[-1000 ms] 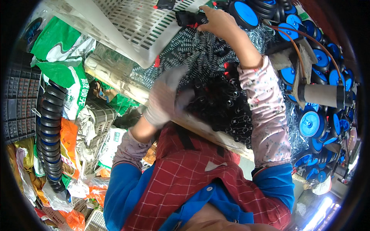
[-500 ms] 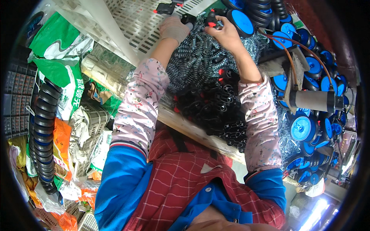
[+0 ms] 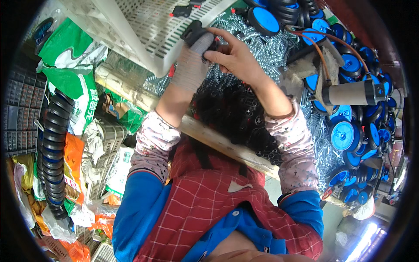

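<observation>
My left hand [image 3: 192,61], in a pale thin glove, is closed around a black plastic part [image 3: 193,32] near the crate's corner. My bare right hand [image 3: 233,54] meets it from the right, its thumb and forefinger pinched at the part's right side. The fingers hide much of the part there, so I cannot tell whether one piece or two are between the hands. Below and beyond the hands lies a heap of metal springs [image 3: 251,46]. Nearer to me is a pile of black plastic parts [image 3: 231,113], some with red bits.
A white slotted crate [image 3: 159,65] stands at the far left, with black-and-red parts [image 3: 182,11] in it. Blue-and-black wheels [image 3: 342,135] crowd the right, around a grey cylinder fixture [image 3: 353,93] with brown hoses. A wooden edge [image 3: 218,137] runs before me; bags and stacked wheels [image 3: 54,153] stand left.
My hands have come together and nearer to me. The right hand has moved left with its red-tipped black part, toward the part in my left hand, and the springs are now more exposed.
</observation>
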`<action>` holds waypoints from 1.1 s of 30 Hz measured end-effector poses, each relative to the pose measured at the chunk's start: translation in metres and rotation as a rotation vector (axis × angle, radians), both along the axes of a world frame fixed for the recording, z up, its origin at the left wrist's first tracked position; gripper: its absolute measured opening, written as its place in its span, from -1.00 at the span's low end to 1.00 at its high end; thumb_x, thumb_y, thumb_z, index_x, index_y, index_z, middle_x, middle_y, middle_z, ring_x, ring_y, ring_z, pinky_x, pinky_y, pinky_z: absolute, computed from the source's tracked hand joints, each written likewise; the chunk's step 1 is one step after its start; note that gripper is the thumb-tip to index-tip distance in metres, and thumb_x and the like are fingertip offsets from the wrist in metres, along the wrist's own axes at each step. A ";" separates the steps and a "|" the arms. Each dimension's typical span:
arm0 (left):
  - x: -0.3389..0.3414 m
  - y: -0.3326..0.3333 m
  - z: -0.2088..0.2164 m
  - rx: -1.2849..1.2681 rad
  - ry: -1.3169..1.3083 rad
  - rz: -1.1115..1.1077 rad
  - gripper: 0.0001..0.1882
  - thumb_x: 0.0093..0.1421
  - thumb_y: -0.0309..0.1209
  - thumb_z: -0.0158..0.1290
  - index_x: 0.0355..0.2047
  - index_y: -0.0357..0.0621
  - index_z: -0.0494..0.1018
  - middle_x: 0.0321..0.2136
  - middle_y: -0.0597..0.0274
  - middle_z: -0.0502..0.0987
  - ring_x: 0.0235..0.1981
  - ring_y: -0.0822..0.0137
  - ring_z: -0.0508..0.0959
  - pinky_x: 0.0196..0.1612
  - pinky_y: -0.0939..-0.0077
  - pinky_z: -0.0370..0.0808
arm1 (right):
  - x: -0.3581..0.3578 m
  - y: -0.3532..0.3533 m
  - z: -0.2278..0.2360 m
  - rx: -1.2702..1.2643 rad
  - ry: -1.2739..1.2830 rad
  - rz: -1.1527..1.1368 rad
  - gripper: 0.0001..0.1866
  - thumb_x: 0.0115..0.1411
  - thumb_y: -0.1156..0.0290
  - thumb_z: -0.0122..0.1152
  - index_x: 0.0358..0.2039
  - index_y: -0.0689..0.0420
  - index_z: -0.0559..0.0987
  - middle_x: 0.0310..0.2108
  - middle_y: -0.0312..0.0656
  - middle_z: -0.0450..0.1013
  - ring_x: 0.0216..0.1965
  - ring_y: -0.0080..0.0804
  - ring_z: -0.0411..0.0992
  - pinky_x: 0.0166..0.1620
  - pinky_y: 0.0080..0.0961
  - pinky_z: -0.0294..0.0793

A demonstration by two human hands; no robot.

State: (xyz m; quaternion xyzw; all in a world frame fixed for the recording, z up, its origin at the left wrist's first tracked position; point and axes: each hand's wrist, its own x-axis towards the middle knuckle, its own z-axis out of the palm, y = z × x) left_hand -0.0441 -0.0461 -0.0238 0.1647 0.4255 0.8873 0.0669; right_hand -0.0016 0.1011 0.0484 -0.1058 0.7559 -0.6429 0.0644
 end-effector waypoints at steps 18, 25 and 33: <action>0.062 -0.077 0.011 -1.270 0.733 0.447 -0.31 -0.09 -0.34 0.40 0.07 -0.10 0.37 -0.02 -0.05 0.47 0.00 -0.07 0.49 0.08 0.15 0.46 | 0.038 -0.009 0.008 0.339 0.242 0.053 -0.79 0.22 0.50 0.33 -0.14 0.22 0.60 -0.31 -0.24 0.58 -0.31 -0.53 0.55 -0.28 -0.61 0.51; 0.077 -0.086 0.021 -1.261 0.707 0.572 -0.33 -0.14 -0.42 0.43 0.03 -0.07 0.45 -0.05 -0.05 0.44 -0.09 -0.03 0.52 -0.04 0.17 0.53 | 0.043 -0.025 0.006 0.842 0.933 0.134 -0.74 0.08 0.48 0.19 -0.18 0.16 0.55 -0.26 -0.21 0.49 -0.15 -0.21 0.52 -0.19 -0.36 0.58; 0.101 -0.119 0.012 -1.224 0.595 0.708 -0.32 -0.16 -0.50 0.44 0.04 0.01 0.49 -0.08 0.05 0.37 -0.10 0.11 0.50 -0.06 0.32 0.52 | 0.007 -0.049 0.001 0.609 0.639 0.239 -0.76 0.16 0.27 0.31 -0.20 0.08 0.61 -0.30 -0.16 0.58 -0.23 -0.11 0.57 -0.20 -0.22 0.56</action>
